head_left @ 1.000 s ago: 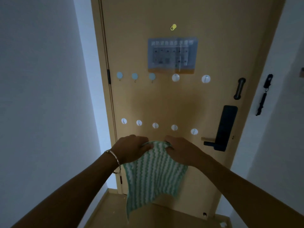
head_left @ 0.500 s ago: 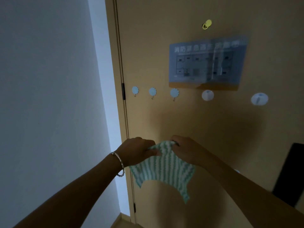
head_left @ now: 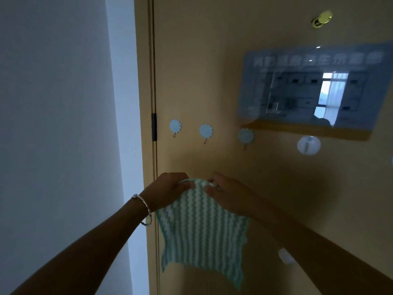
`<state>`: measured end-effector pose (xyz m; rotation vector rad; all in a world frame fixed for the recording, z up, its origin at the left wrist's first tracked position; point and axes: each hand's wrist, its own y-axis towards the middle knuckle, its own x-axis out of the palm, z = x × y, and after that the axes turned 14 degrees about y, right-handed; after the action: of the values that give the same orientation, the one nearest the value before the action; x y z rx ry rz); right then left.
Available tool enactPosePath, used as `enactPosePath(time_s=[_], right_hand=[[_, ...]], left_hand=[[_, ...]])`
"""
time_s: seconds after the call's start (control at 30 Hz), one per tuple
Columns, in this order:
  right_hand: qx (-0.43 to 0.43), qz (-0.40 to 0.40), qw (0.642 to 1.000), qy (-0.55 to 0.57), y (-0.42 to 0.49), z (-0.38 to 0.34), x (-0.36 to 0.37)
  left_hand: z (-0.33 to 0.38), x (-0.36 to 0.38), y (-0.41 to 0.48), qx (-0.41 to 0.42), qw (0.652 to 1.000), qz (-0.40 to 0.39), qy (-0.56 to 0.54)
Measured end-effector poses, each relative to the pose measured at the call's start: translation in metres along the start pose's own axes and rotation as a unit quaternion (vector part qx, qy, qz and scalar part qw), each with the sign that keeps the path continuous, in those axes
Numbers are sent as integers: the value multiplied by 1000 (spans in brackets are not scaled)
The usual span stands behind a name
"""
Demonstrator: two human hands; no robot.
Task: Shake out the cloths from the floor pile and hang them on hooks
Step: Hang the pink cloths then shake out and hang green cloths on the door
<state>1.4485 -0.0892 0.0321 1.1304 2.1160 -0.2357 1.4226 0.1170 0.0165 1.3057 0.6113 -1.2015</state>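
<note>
Both hands were raised in front of a tan door (head_left: 212,60), holding a green-and-white wavy-striped cloth (head_left: 202,231) by its top edge. The left hand (head_left: 168,191), with a thin silver bangle (head_left: 146,209) on its wrist, had its fingers (head_left: 184,185) curled over the cloth's upper left corner and pinched it there. The right hand (head_left: 229,192) gripped the upper right part of the same edge, its fingers (head_left: 210,189) bent around the fabric close beside the left hand's. The cloth hung spread below the two hands, flat against or just off the door; which of the two could not be told. Its lower right corner drooped lowest. Above the hands a row of hooks was stuck to the door: three pale blue scalloped ones, the left blue hook (head_left: 175,126), the middle blue hook (head_left: 206,131) and the right blue hook (head_left: 245,136), then a round white hook (head_left: 308,145) further right. All four were bare, and the cloth's top edge sat well below them. Another white hook (head_left: 284,255) showed lower down, just right of the cloth and partly hidden by the right forearm. A glossy blue notice (head_left: 314,90) was fixed above the white hook, with a brass peephole cover (head_left: 322,18) higher up. A black hinge (head_left: 154,127) sat on the door's left edge beside a grey wall (head_left: 53,124).
</note>
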Motion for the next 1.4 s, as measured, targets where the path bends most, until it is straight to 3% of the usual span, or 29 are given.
enactPosePath(time_s=[0.13, 0.37, 0.47, 0.63, 0.77, 1.13, 1.27, 1.4], right_hand=[[-12, 34, 999, 0, 71, -4, 4], [-49, 102, 993, 19, 172, -13, 27], [-35, 91, 995, -18, 200, -7, 31], [-43, 179, 981, -59, 228, -4, 23], [-62, 196, 976, -77, 236, -4, 17], [-28, 156, 987, -15, 241, 10, 23], [-11, 135, 990, 43, 235, 21, 33], [0, 84, 996, -1, 223, 33, 42]], left_hand=[[-61, -9, 50, 10, 1000, -4, -24], [-147, -18, 122, 6, 997, 70, -25], [-165, -12, 144, 10, 996, 93, 5], [-173, -7, 172, 11, 989, 145, -11], [-174, -5, 188, 22, 981, 190, -10], [-193, 15, 189, 102, 955, 277, 43], [-190, 27, 176, 88, 969, 231, 27], [-182, 42, 166, 58, 980, 188, 12]])
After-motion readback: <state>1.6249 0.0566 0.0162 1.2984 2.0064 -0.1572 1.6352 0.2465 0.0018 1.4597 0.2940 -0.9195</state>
